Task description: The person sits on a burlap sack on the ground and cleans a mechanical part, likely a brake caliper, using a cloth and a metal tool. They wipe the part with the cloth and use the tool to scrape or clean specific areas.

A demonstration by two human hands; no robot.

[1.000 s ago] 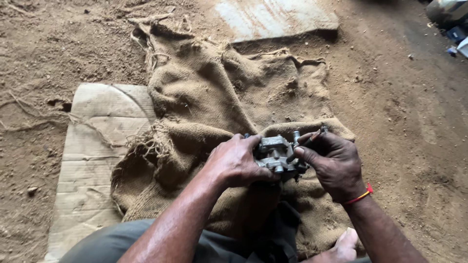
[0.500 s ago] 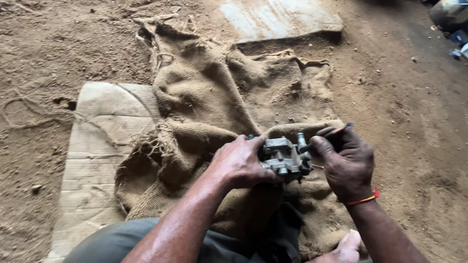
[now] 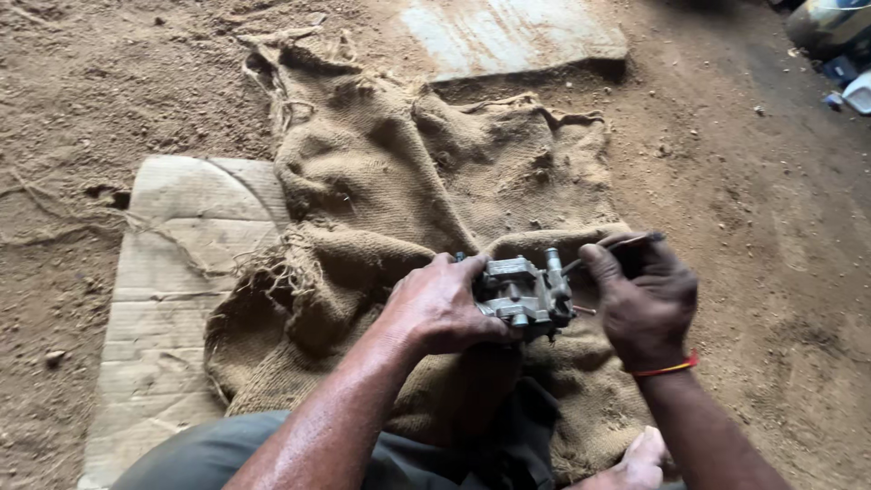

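The dirt floor (image 3: 109, 82) is the biggest thing, brown and dusty all over. On it lies a big burlap sack (image 3: 408, 191), soft and wrinkly w/ frayed edges, and partly under it a flat piece of cardboard (image 3: 172, 299). A pale flat slab (image 3: 517, 36) sits at the top, well apart from the hands. The left hand (image 3: 440, 308) has its fingers wrapped tight on a small grey metal part (image 3: 526, 295), held up just above the sack, between both hands. That part looks hard, stiff and prob. heavy for its size, w/ bumps and little tubes sticking out, and maybe greasy, so it's best held by its thick body, not the thin bits. The right hand (image 3: 644, 299), w/ a red band on the wrist, pinches a thin dark tool (image 3: 626, 241) w/ fingers closed on it; can't tell what kind, it's too small. Nothing stands between the hands and the part; only a foot (image 3: 635, 458) peeks in below.
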